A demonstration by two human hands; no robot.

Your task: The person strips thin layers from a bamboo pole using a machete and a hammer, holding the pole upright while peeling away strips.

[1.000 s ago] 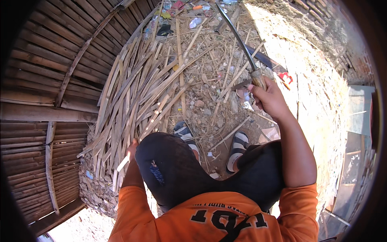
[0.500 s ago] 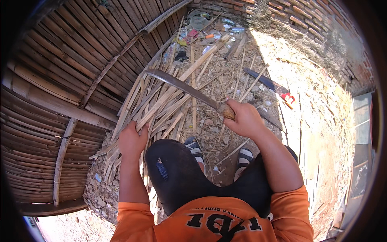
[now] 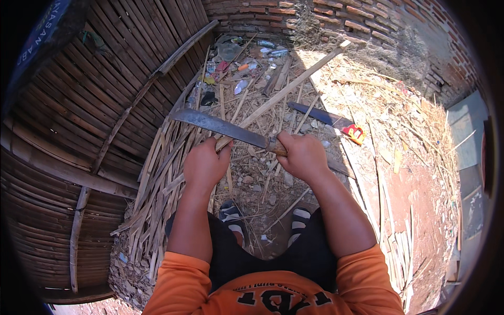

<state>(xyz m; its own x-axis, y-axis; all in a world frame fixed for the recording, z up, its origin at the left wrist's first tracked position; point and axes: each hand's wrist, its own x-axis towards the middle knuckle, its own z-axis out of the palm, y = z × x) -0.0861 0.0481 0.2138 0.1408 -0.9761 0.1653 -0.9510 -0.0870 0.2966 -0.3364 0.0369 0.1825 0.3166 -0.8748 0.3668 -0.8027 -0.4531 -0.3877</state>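
Note:
My right hand (image 3: 304, 157) is closed round the wooden handle of a machete (image 3: 226, 127). Its long dark blade points left, passing over the near part of a wooden strip. That long pale strip (image 3: 294, 84) is gripped near its close end by my left hand (image 3: 206, 161) and slants up to the far right, toward the brick wall. Just left of my left hand lies a pile of split strips (image 3: 152, 184). Whether the blade touches the held strip, I cannot tell.
A handsaw (image 3: 320, 114) with a red and yellow handle lies on the ground to the right. A slatted bamboo wall (image 3: 121, 94) rises at the left, a brick wall (image 3: 362, 26) at the back. Litter (image 3: 231, 68) is scattered far left; more thin strips (image 3: 399, 257) lie at the right.
My left hand has lifted the strip off the pile and moved right and up, swinging its far end rightward. My right hand has shifted slightly left with the machete.

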